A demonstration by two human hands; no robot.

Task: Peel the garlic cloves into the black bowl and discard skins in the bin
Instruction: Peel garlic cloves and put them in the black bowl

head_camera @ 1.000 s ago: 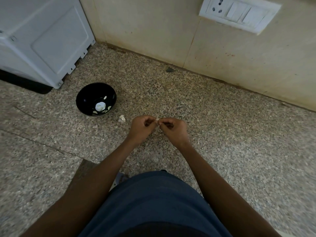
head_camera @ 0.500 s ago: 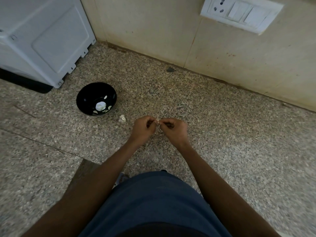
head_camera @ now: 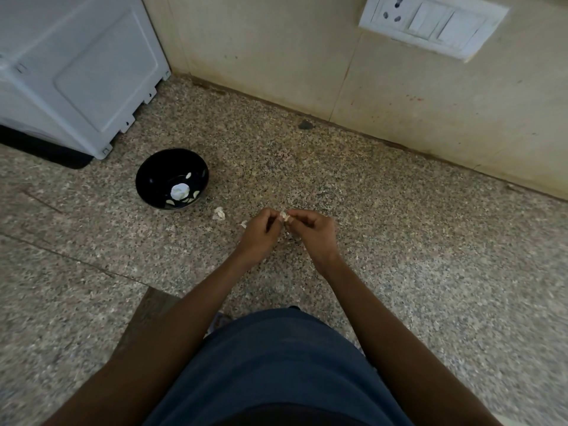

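Speckled stone counter under two bare forearms reaching out, wrists bent inward. The left hand (head_camera: 259, 230) and right hand (head_camera: 310, 230) meet fingertip to fingertip, curled tight and pinching one pale garlic clove (head_camera: 283, 215) between them. Off to the left sits the black bowl (head_camera: 172, 178), with skin scraps (head_camera: 219, 213) lying between.

We cannot tell how much skin is left on the garlic clove (head_camera: 283, 215); it is tiny, mostly covered by the fingertips of the left hand (head_camera: 260, 233) and right hand (head_camera: 310, 232). The white appliance (head_camera: 76, 66) and the switch plate (head_camera: 430, 24) run off the frame's edges. The bowl's (head_camera: 147, 176) pale contents are too small to identify.
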